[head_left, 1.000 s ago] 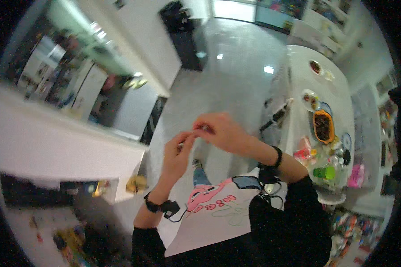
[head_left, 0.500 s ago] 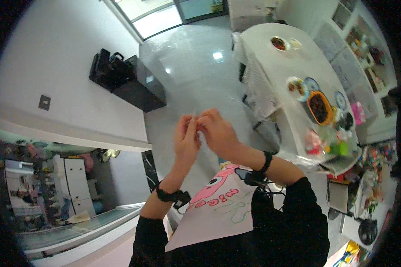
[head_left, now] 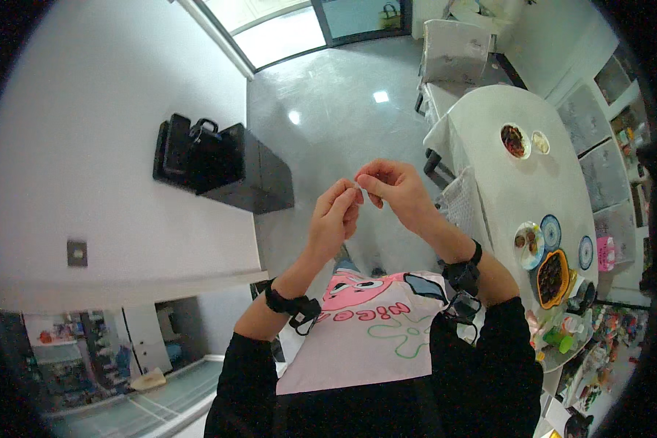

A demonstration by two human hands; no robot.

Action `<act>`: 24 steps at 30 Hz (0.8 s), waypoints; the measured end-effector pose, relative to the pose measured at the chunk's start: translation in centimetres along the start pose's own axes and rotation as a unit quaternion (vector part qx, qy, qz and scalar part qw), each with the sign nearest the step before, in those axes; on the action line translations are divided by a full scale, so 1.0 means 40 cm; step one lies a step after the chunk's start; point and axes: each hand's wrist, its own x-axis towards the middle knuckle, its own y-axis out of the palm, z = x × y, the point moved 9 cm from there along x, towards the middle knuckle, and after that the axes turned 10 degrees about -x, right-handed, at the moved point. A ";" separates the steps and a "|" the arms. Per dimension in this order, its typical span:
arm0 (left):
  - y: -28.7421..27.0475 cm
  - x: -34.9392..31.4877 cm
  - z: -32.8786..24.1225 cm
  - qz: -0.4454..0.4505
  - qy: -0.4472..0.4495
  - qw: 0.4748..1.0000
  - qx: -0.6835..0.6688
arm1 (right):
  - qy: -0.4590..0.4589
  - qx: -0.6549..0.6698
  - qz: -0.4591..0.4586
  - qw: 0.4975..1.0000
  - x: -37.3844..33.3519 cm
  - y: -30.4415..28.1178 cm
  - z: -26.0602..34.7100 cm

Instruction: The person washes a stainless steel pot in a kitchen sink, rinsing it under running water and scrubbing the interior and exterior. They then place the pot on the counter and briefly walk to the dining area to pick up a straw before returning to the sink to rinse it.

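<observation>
Both my hands are raised together above the floor, in front of the pale pink apron [head_left: 343, 369] I wear. The fingers of my left hand [head_left: 333, 217] are curled, thumb pressed to forefinger in a pinch. My right hand [head_left: 400, 193] is closed likewise, its thumb and forefinger meeting the left fingertips. A tiny pale speck seems to show between the fingertips, too small to name. Dark straps with small devices circle both wrists. The apron bears a pink cartoon figure and a green outlined flower.
To my right stands a long table [head_left: 489, 139] with a pale cloth. On it are an orange-rimmed dish [head_left: 564, 298] of dark food, a plate [head_left: 529, 259] and a bowl [head_left: 516, 153]. A black cabinet [head_left: 259, 175] stands against the left wall, and a covered chair [head_left: 456, 51] beyond the table.
The view has shifted, so the table and cabinet sit lower in the picture. My hands stay close together, and the right fingers have drawn slightly up and apart from the left ones.
</observation>
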 end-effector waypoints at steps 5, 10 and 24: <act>-0.074 0.282 -0.073 0.027 -0.009 0.997 0.076 | 0.020 0.070 -0.124 0.990 0.281 -0.206 -0.050; -0.209 0.629 -0.262 -0.007 -0.048 0.996 0.072 | 0.058 0.096 -0.211 0.971 0.608 -0.433 -0.021; -0.238 1.716 -0.561 0.196 -0.116 0.953 0.199 | 0.041 -0.112 -0.202 0.972 1.556 -0.680 -0.074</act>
